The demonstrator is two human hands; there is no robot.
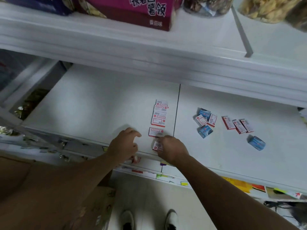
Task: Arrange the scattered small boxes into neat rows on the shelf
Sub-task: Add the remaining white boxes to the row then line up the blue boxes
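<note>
The right hand [172, 149] lay curled over the nearest red-and-white box [157, 145], its fingers on the box's right side at the front edge of the shelf [99, 97]; whether it gripped the box or only pressed on it could not be told. The left hand [123, 145] hovered just left of that box, fingers loosely spread and holding nothing.

Just behind the nearest box lay a second red-and-white box [156, 132], and behind that a column of red-and-white boxes [159, 113] ran toward the back of the shelf, beside the dark seam [177, 110] in the shelf surface.

Right of the seam the boxes were scattered: a cluster of blue and red-and-white boxes [205, 122], farther right three red-and-white boxes [237, 125] leaning side by side, and a lone blue box [256, 143] nearest the front edge.

On the upper shelf [199, 39] stood a magenta carton [132, 12].
</note>
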